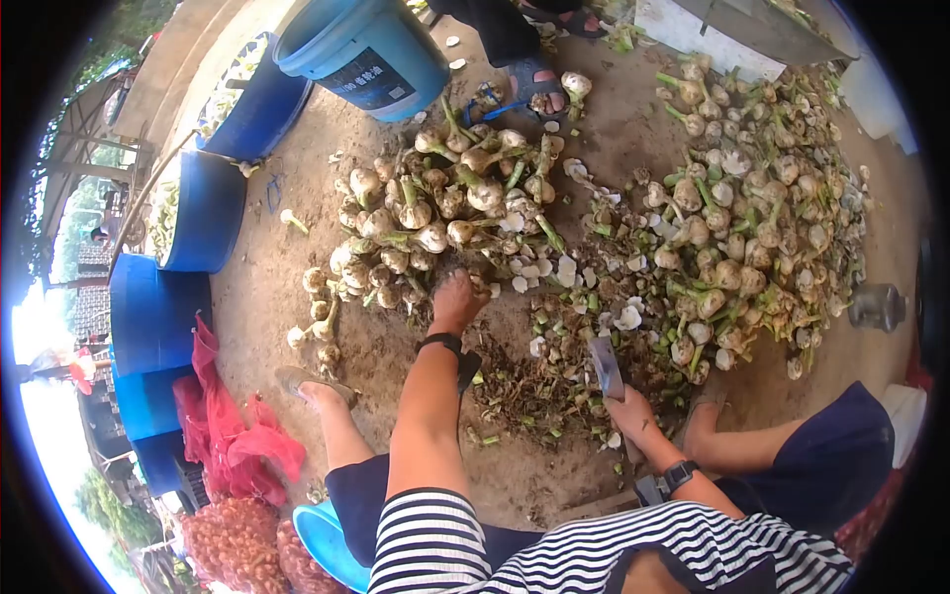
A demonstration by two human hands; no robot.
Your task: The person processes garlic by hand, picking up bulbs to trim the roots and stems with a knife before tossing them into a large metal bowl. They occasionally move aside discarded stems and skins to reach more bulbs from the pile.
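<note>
My left hand (458,300) reaches down to the near edge of a heap of garlic bulbs (485,193) with trimmed green stems. Its fingers curl down among the bulbs; what they grip, if anything, is hidden. My right hand (633,416) is wrapped round the handle of a knife (606,367), its broad grey blade pointing away from me. Beneath the blade lie cut roots, stem ends and pale skins (539,381). A larger heap of garlic (762,228) spreads to the right of the knife, apart from both hands.
At the far side stands a blue bucket (366,59) beside another person's sandalled foot (542,87). Blue tubs (203,213) line the left, near red netting (237,436) and filled mesh sacks (233,540). A clear plastic jar (878,307) is at the right.
</note>
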